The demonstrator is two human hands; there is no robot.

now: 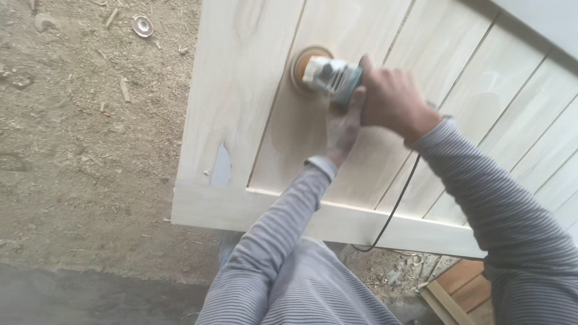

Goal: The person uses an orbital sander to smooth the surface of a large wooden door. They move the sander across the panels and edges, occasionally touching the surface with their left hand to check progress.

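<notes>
So, looking down from the head camera: both hands are on a small power sander (328,73), the kind with a round orange-brown pad and a grey-green body; the sander sits flat on a pale wooden door panel (241,90), up near the top of the frame, right over the groove between the first and second boards. The right hand (388,96) is wrapped around the back end of the sander, fingers curled over it, knuckles up; the left hand (344,129) comes in from below, dusty-looking, thumb and fingers pressed against the near side of the tool body, so it's closed on the sander too rather than spread out. Both arms are in a grey striped long-sleeve top (301,277); the left sleeve runs straight up the middle of the shot, the right one comes in from the lower right corner.

A thin black cord (397,201) trails from under the right wrist, down across the boards and off the near edge of the panel. The panel is made of vertical planks with a plain frame rail along the near side; there's a patch of pale filler (221,165) near the lower left corner of it. Off to the left is dirt ground littered with sawdust and wood chips (90,120); a small round disc (142,25) lies on it near the top. Some reddish wood planks (463,289) poke out at the bottom right.
</notes>
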